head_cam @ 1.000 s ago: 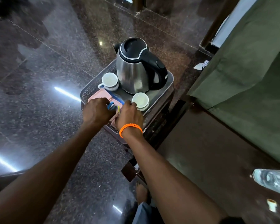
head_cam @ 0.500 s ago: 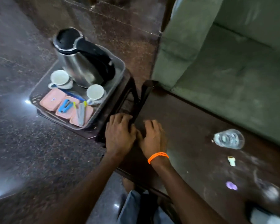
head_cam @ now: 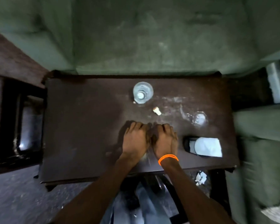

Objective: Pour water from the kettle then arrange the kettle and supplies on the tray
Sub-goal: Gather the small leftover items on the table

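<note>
Left hand (head_cam: 135, 139) and right hand (head_cam: 164, 139) lie flat, side by side, on the dark table (head_cam: 84, 126).

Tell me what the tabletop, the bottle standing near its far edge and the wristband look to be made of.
Tabletop: dark brown, probably wood or laminate; matte with pale smears and scuffs.
Bottle: clear plastic, likely; you can see through its ribbed wall from above.
Wristband on the right hand: bright orange, thin doubled strands, perhaps cord or rubber; too blurred to settle.
</note>
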`<state>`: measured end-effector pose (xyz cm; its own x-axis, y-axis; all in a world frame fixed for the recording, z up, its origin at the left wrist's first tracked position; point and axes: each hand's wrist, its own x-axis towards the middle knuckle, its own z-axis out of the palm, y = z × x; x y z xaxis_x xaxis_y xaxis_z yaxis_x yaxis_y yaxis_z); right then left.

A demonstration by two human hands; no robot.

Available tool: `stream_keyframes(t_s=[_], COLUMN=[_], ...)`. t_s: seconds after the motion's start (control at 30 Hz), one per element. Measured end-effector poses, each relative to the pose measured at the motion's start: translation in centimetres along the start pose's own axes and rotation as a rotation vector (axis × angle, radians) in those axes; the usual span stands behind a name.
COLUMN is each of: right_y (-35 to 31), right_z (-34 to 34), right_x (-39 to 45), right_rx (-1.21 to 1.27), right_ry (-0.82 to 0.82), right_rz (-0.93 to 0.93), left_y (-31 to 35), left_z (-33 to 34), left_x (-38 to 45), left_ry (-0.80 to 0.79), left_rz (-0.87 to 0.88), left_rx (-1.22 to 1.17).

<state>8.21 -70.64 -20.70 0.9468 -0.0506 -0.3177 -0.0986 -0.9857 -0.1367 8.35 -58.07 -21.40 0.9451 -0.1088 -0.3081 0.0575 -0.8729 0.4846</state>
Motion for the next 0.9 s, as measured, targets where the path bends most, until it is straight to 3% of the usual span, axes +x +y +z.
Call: stream_keyframes(t_s=[0.13,0.27,0.4,0.53,0.73,0.9], right_y=[4.6,5.6,5.8,5.8,3.5,-3.2], right_z=[0.7,2.0,3.3,3.5,1.5,-0.4], right_x=[0.7,1.2,1.9,2.3,2.8,3.4], right_rx=[0.074,0.239,0.283,0.294,0.316,0.329], right_ry=[0.0,0.075,0.042,0.035,0.087,0.033], right_rz=[0.051,0.005,0.005,-0.014,-0.049,-0.143], left_y=[3.8,4.5,4.0,3.5,1.7,-2.9], left_z=[2.4,3.4,4.0,3.9,1.0,-3.2], left_x=[4.2,8.8,11.6,12.2,8.8,3.8], left_ry=[0.034,-0.022,-0.133,-0.118,-0.018,0.149], left_rz=[0.051,0.181,0.272,0.332,0.179,-0.098], left_rx=[0.038,0.211,0.379,0.41,0.16,-0.187])
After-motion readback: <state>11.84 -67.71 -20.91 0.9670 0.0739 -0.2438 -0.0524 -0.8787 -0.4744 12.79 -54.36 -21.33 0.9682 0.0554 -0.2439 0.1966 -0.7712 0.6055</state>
